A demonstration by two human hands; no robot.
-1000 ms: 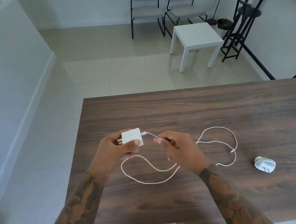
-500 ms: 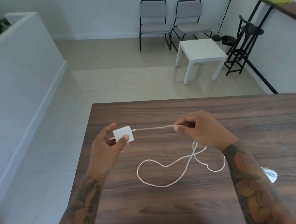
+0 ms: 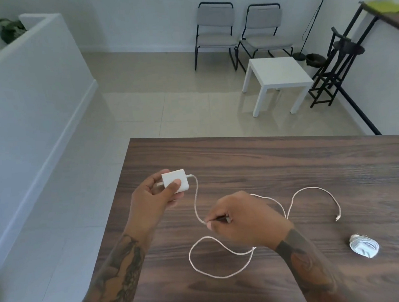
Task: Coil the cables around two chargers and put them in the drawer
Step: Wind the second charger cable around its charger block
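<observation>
Right now my left hand point(image 3: 153, 195) is closed around the white charger point(image 3: 175, 181), thumb pressed on its near face and fingers behind it, holding it up off the dark wooden table point(image 3: 287, 159) near the left edge. My right hand point(image 3: 242, 220) sits lower and to the right, thumb and forefinger pinched on the white cable point(image 3: 195, 199) partway along its length. From the charger's right side the cable drops in a loose curve down to that pinch.

Past my right hand the rest of the cable lies slack on the table. One loop point(image 3: 214, 257) curls below and in front of my wrist, and another arc point(image 3: 313, 190) swings out to the right and ends in the free plug point(image 3: 337, 217), which rests flat on the wood.

Further right, well apart from the loose cable, the second charger point(image 3: 364, 245) lies on the table with its cable already wound around it in a tight bundle.

Beyond the table's far edge the tiled floor holds a small white side table point(image 3: 276, 72) and two grey chairs point(image 3: 240, 31) against the wall.
</observation>
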